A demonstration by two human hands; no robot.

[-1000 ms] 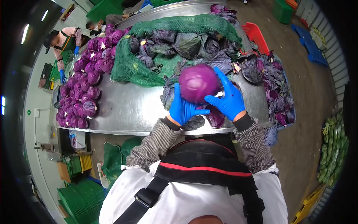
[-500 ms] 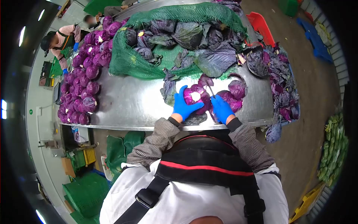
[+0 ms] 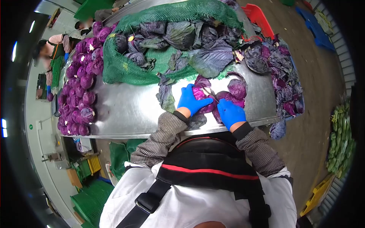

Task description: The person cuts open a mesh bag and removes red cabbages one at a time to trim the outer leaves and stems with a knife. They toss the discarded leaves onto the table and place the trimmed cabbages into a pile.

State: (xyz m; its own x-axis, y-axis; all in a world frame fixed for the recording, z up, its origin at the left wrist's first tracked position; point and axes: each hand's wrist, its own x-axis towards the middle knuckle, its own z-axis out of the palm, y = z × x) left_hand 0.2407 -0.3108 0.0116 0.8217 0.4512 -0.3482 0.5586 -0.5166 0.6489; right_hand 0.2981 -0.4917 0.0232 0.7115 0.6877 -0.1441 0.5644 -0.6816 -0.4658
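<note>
My left hand (image 3: 191,100), in a blue glove, is wrapped around the near-left side of a red cabbage (image 3: 199,92) on the metal table. My right hand (image 3: 231,114), also gloved in blue, is closed on a knife (image 3: 211,95), its handle mostly hidden by the fingers. The blade lies against the cabbage near its pale cut stem (image 3: 207,91). Loose purple leaves (image 3: 237,89) are just beyond my right hand. A dark outer leaf (image 3: 166,93) rests to the left of my left hand.
Across the table (image 3: 125,117) a green mesh sack (image 3: 131,76) holds dark-leaved cabbages. Trimmed red cabbages (image 3: 81,81) are piled at the left. A blue bin of leaves (image 3: 287,85) stands at the right, near a red crate (image 3: 258,19). A person (image 3: 57,47) works at far left.
The cabbage has turned, so its stem faces more to the right. The knife has come across to the stem, and my right hand has rolled over. The whole view has shifted slightly.
</note>
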